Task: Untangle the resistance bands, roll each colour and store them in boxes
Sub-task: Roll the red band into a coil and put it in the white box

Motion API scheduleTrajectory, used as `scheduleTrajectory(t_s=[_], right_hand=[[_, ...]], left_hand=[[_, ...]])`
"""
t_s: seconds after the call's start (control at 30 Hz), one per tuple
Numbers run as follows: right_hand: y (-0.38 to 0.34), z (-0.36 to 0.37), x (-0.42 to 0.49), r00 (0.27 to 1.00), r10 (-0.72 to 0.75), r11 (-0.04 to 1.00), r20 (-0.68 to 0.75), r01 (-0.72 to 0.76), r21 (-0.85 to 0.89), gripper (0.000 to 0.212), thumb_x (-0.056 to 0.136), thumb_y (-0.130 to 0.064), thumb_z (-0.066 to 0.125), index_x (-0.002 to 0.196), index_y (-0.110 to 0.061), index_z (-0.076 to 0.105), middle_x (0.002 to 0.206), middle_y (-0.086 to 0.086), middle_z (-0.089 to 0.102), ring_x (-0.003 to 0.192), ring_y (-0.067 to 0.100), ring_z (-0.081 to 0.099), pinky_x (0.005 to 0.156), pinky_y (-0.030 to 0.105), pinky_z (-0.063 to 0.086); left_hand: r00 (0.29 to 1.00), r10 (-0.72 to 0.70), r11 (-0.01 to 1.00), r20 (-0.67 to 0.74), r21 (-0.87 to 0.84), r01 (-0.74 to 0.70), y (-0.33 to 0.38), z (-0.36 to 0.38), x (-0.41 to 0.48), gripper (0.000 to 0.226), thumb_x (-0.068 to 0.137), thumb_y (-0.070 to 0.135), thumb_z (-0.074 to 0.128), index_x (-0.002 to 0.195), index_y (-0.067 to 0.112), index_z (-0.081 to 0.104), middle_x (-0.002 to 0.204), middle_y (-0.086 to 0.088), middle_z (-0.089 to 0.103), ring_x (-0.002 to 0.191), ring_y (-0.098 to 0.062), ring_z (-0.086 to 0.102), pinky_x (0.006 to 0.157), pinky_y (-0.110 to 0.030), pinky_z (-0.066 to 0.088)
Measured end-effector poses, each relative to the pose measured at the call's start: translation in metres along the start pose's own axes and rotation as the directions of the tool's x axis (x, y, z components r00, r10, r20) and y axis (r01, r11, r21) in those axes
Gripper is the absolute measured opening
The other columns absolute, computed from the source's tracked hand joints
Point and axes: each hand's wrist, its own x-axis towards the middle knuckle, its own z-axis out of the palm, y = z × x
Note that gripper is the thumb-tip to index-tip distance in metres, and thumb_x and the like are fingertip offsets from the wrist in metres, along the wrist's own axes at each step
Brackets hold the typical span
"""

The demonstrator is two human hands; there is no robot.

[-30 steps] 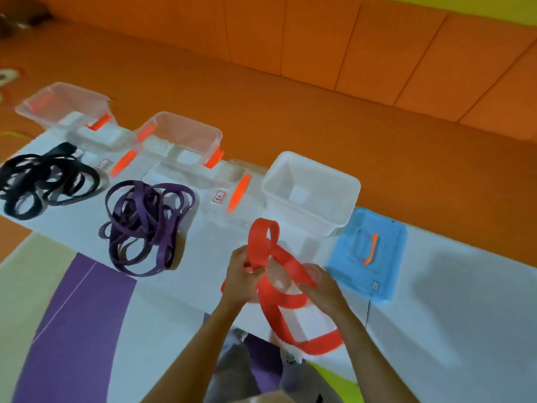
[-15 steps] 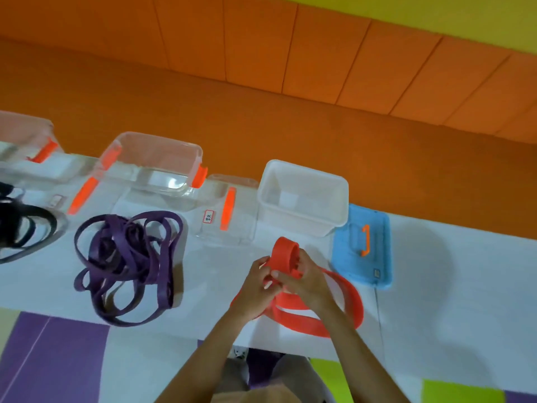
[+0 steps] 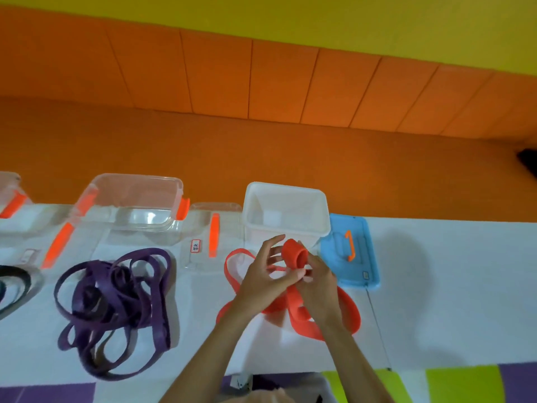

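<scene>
While the red band (image 3: pixel 293 311) sprawls in loose loops on the white sheet (image 3: pixel 436 286), one end of it is wound into a tight roll (image 3: pixel 293 254) held up between both hands. The right hand (image 3: pixel 318 289) pinches the roll from its five o'clock side, fingers curled round it. The left hand (image 3: pixel 266 282) is spread wide, fingers straight and fanned, their tips against the roll's nine o'clock side. At twelve o'clock from the roll, just beyond it, stands the white box (image 3: pixel 286 186), with a blue lid (image 3: pixel 364 266) lying flat at the box's four o'clock. At nine o'clock from the hands lies a clear lid (image 3: pixel 200 228), then the purple bands (image 3: pixel 116 301) in a tangle, with a clear box (image 3: pixel 130 181) at their twelve o'clock. Black bands (image 3: pixel 17 282) show at the frame's nine o'clock edge.
</scene>
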Motion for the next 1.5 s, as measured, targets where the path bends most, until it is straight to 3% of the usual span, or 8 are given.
scheduleTrajectory(t_s=[0.13, 0.33, 0.53, 0.7, 0.83, 1.0, 1.13, 1.5], right_hand=[[-0.008, 0.007, -0.004, 0.994, -0.107, 0.992, 0.001, 0.107, -0.066, 0.066, 0.092, -0.01, 0.071, 0.148, -0.04, 0.054, 0.109, -0.018, 0.064, 0.1, -0.012, 0.062, 0.077, 0.001, 0.045], [-0.006, -0.015, 0.0, 0.96, -0.165, 0.986, 0.225, 0.162, 0.031, 0.059, 0.093, -0.008, 0.059, 0.134, -0.05, 0.056, 0.125, -0.011, 0.058, 0.113, 0.003, 0.064, 0.087, 0.014, 0.053], [-0.031, -0.023, 0.009, 0.993, -0.12, 0.991, 0.022, 0.119, 0.055, 0.015, 0.089, -0.062, 0.064, 0.101, -0.053, 0.066, 0.108, -0.023, 0.062, 0.107, -0.001, 0.064, 0.077, 0.006, 0.05], [-0.043, -0.029, 0.017, 0.999, -0.042, 0.998, -0.022, 0.043, 0.048, 0.03, 0.085, -0.048, 0.078, 0.112, -0.048, 0.065, 0.094, -0.024, 0.07, 0.091, -0.011, 0.067, 0.069, 0.007, 0.053], [-0.043, -0.038, 0.022, 0.99, 0.046, 0.993, -0.13, -0.031, 0.116, 0.021, 0.086, -0.034, 0.078, 0.096, -0.039, 0.061, 0.083, -0.011, 0.077, 0.071, 0.009, 0.077, 0.063, 0.035, 0.066], [-0.055, -0.057, 0.021, 0.988, 0.135, 0.927, -0.081, -0.097, 0.361, 0.026, 0.089, -0.022, 0.082, 0.098, -0.038, 0.064, 0.08, -0.008, 0.08, 0.075, 0.02, 0.081, 0.059, 0.031, 0.065], [-0.075, -0.071, 0.015, 0.989, 0.15, 0.812, 0.008, -0.127, 0.57, 0.038, 0.078, -0.037, 0.083, 0.111, -0.025, 0.069, 0.094, 0.005, 0.081, 0.088, 0.027, 0.081, 0.065, 0.027, 0.062], [-0.119, -0.084, 0.01, 0.997, 0.06, 0.774, 0.05, -0.078, 0.628, 0.044, 0.08, -0.039, 0.082, 0.115, -0.015, 0.068, 0.104, 0.013, 0.079, 0.093, 0.032, 0.079, 0.074, 0.041, 0.065]], left_hand=[[0.975, 0.033, 0.999, -0.22, 0.019, -0.029, 0.01, 0.015, 0.004, 0.046, 0.087, 0.043, 0.086, 0.125, 0.049, 0.06, 0.114, 0.03, 0.071, 0.11, 0.007, 0.068, 0.089, -0.011, 0.055], [0.99, 0.065, 0.99, -0.124, 0.13, -0.049, 0.015, 0.0, 0.003, 0.057, 0.094, 0.035, 0.079, 0.134, 0.062, 0.048, 0.122, 0.043, 0.057, 0.107, 0.027, 0.057, 0.088, 0.001, 0.046], [0.979, 0.2, 0.944, -0.044, 0.274, -0.181, 0.021, 0.009, 0.0, 0.057, 0.102, 0.018, 0.07, 0.146, 0.043, 0.045, 0.123, 0.036, 0.054, 0.115, 0.022, 0.054, 0.091, -0.001, 0.046], [0.977, 0.213, 0.93, -0.013, 0.308, -0.199, 0.028, 0.013, 0.0, 0.066, 0.097, 0.018, 0.076, 0.155, 0.032, 0.047, 0.12, 0.02, 0.061, 0.11, -0.001, 0.063, 0.09, -0.003, 0.047], [0.984, 0.153, 0.964, -0.085, 0.23, -0.13, 0.029, 0.015, -0.006, 0.089, 0.082, 0.038, 0.091, 0.147, 0.06, 0.034, 0.113, 0.031, 0.066, 0.113, 0.007, 0.062, 0.093, -0.009, 0.053], [0.969, 0.211, 0.957, -0.127, 0.229, -0.179, 0.035, 0.019, -0.012, 0.06, 0.084, 0.034, 0.09, 0.12, 0.062, 0.052, 0.119, 0.05, 0.059, 0.118, 0.014, 0.059, 0.103, -0.018, 0.055], [0.958, 0.253, 0.967, -0.132, 0.019, -0.253, 0.061, 0.009, -0.013, 0.042, 0.088, 0.024, 0.087, 0.117, 0.048, 0.07, 0.122, 0.028, 0.072, 0.119, -0.002, 0.068, 0.098, -0.017, 0.055], [0.91, 0.407, 0.911, -0.082, 0.114, -0.397, 0.112, -0.012, -0.02, 0.031, 0.086, 0.042, 0.083, 0.115, 0.042, 0.072, 0.124, 0.027, 0.07, 0.123, -0.004, 0.064, 0.096, -0.011, 0.05]])
